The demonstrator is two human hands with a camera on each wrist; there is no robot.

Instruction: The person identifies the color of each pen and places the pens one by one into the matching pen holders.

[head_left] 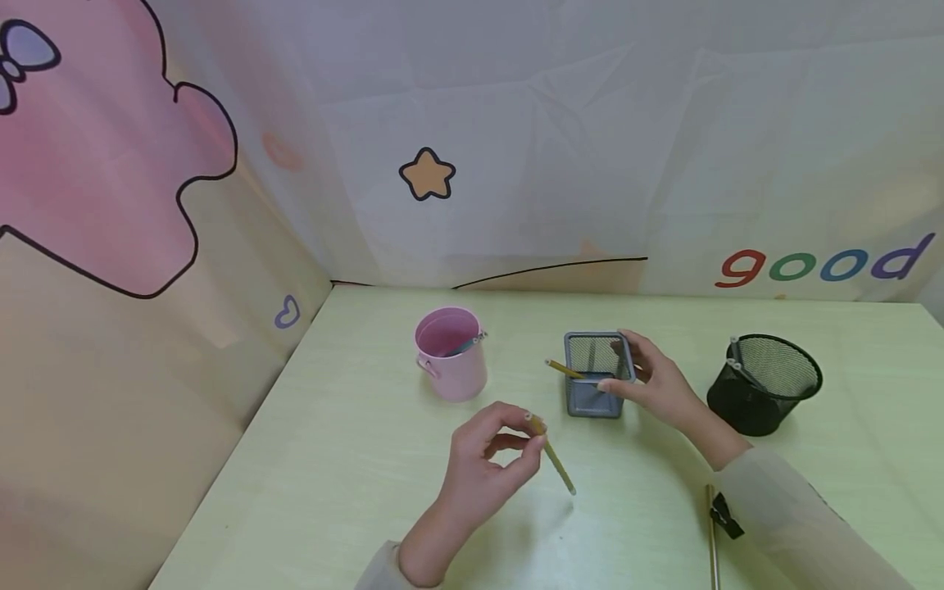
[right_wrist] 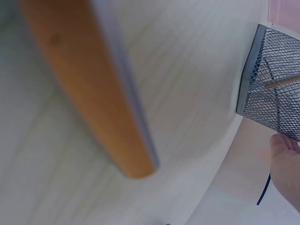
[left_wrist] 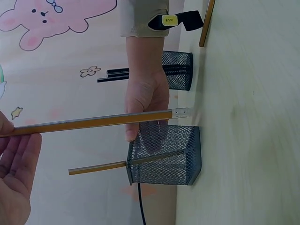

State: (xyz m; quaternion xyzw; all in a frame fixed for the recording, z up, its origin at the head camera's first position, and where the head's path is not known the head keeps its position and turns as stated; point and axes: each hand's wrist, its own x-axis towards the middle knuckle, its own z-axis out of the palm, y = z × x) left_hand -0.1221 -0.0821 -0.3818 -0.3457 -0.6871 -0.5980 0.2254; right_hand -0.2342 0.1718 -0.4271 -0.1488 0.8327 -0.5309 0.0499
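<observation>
In the head view my left hand (head_left: 490, 459) pinches a yellow pencil (head_left: 556, 465) near its upper end between thumb and fingers. The pencil slants in the air above the table, its eraser end down in the left wrist view. My right hand (head_left: 656, 381) grips the right side of a grey square mesh pen holder (head_left: 593, 401), thumb at the front rim. Another yellow pencil (head_left: 564, 369) leans inside this holder and sticks out over its left rim. In the right wrist view my right hand (right_wrist: 288, 171) touches the mesh holder (right_wrist: 276, 101).
A pink bucket (head_left: 460, 373) with blue-green pencils stands at the back left. Right of my right hand is a round black mesh holder (head_left: 760, 410) with dark pencils. A long yellow pencil (head_left: 712, 541) lies beside my right sleeve. Printed cloth (head_left: 516, 188) hangs behind the table.
</observation>
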